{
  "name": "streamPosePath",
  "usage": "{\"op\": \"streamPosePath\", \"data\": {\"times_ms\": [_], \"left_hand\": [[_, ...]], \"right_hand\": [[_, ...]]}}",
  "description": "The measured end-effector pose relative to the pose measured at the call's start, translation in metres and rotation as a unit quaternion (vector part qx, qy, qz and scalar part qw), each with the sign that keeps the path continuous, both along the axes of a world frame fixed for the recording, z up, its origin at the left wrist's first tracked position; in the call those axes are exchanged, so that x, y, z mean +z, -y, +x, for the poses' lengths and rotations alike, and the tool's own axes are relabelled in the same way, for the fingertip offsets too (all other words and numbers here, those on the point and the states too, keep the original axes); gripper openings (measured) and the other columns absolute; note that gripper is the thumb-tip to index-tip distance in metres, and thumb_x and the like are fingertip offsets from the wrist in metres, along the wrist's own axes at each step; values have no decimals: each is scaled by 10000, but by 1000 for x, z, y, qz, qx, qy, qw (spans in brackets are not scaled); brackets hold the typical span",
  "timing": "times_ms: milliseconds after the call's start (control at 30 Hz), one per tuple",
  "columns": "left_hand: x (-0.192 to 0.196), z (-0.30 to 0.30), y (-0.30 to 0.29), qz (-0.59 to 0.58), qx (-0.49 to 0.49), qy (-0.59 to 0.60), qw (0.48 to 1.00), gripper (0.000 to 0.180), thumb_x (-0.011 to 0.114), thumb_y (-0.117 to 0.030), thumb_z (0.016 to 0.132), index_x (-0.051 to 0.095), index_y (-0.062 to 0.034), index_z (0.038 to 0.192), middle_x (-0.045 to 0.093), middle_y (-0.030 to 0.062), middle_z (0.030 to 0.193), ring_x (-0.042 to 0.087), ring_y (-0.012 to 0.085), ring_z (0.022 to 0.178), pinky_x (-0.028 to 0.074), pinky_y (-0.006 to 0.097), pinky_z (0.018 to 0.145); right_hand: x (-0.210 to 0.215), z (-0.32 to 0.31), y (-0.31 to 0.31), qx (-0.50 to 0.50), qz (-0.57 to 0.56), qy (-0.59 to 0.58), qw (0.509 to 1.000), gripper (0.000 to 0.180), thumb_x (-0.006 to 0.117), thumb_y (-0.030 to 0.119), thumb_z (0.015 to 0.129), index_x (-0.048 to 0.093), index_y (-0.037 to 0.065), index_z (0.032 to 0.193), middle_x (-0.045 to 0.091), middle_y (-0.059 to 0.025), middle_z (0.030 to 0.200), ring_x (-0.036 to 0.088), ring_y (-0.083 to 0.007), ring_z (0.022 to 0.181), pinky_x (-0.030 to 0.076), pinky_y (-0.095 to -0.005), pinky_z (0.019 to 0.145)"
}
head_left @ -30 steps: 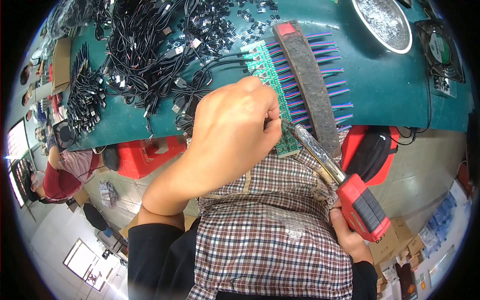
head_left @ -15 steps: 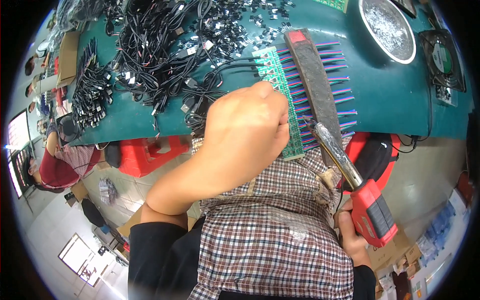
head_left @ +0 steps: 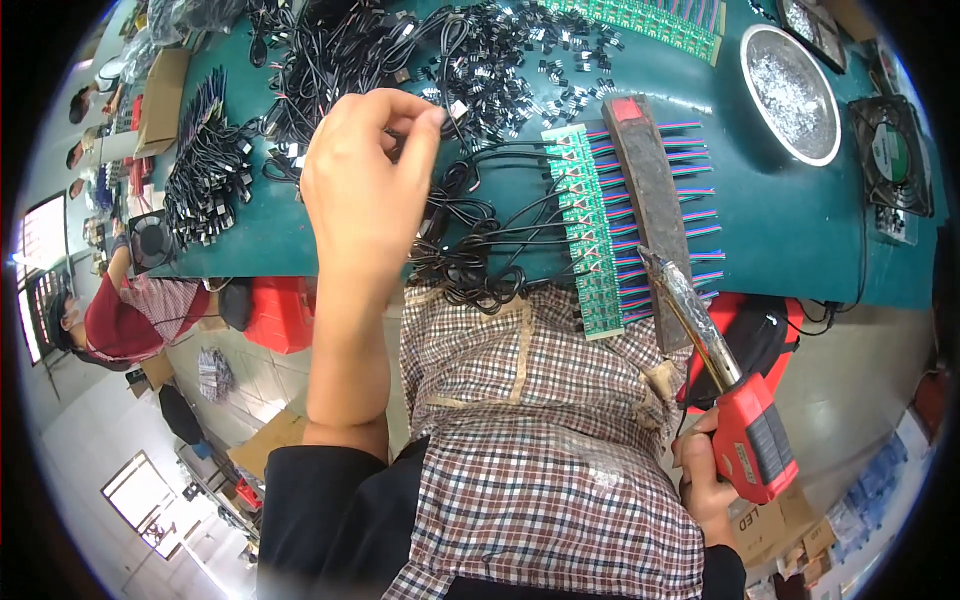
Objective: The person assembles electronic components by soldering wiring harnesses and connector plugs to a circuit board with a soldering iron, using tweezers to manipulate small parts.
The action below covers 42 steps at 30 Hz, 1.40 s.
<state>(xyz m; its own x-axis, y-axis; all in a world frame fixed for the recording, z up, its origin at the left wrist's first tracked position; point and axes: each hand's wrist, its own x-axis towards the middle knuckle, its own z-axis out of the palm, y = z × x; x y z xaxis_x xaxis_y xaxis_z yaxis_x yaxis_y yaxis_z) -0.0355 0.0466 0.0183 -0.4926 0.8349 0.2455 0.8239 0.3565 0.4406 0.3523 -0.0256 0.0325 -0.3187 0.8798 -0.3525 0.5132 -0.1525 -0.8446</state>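
My left hand (head_left: 365,185) is raised over the near edge of a tangled pile of black cables (head_left: 335,50), thumb and forefinger pinched together. A white plug (head_left: 458,110) lies right beside the fingertips; whether they hold it or a cable, I cannot make out. Low on the right, my right hand (head_left: 706,476) grips the red and black handle of a soldering iron (head_left: 745,435). The iron's tip points at the green circuit board strip (head_left: 590,235), over the coloured wires. A dark bar with a red end (head_left: 648,200) lies across those wires. Black cables run into the board's left side.
Small black connectors (head_left: 500,85) lie scattered at the back, near another green board (head_left: 660,30). A round metal bowl (head_left: 790,95) of silvery bits and a fan (head_left: 888,150) stand right. A cable bundle (head_left: 207,170) lies left. Another person (head_left: 125,320) sits far left.
My left hand has moved from over the board to the cable pile on the left, uncovering the board and its attached cables. The whole view has shifted slightly; the right hand keeps the iron.
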Motion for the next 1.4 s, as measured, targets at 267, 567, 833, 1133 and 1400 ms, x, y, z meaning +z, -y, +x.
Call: {"op": "streamPosePath", "data": {"times_ms": [267, 567, 833, 1133, 1400], "left_hand": [[-12, -15, -34, -95, 40, 48, 994, 281, 771, -323, 840, 722, -49, 800, 680, 79, 784, 670, 249, 750, 519, 363, 706], [4, -9, -11, 55, 13, 216, 975, 105, 700, -91, 924, 704, -1, 980, 658, 25, 846, 593, 79, 683, 495, 234, 644], [28, 25, 15, 64, -61, 226, 970, 70, 760, -7, 850, 701, -3, 889, 606, -8, 832, 497, 26, 653, 408, 192, 543], [15, 79, 36, -64, -206, 195, 957, 99, 785, -30, 785, 690, -56, 794, 602, 39, 773, 522, 130, 598, 397, 260, 506], [7, 88, 32, -76, -220, 147, 961, 103, 768, -56, 776, 666, -43, 775, 544, 56, 735, 524, 200, 624, 410, 334, 552]], "right_hand": [[4, -13, -2, -35, -45, -60, 997, 173, 616, 116, 956, 531, 2, 1054, 493, -16, 669, 446, -92, 531, 399, -269, 525], [3, -13, -3, -48, -57, -67, 995, 166, 601, 122, 967, 523, 2, 1051, 465, -2, 617, 416, -85, 497, 396, -268, 532], [4, -11, -3, -46, -64, -77, 994, 184, 608, 145, 972, 517, 15, 1065, 458, 2, 625, 432, -95, 511, 405, -277, 540], [3, -3, 1, 21, 15, 10, 1000, 191, 626, 143, 959, 526, 21, 1066, 491, -18, 685, 498, -124, 585, 443, -298, 576], [5, 9, 5, -1, -88, -9, 996, 294, 737, 65, 865, 680, 21, 1149, 711, -103, 1000, 697, -232, 924, 551, -365, 823]]}}
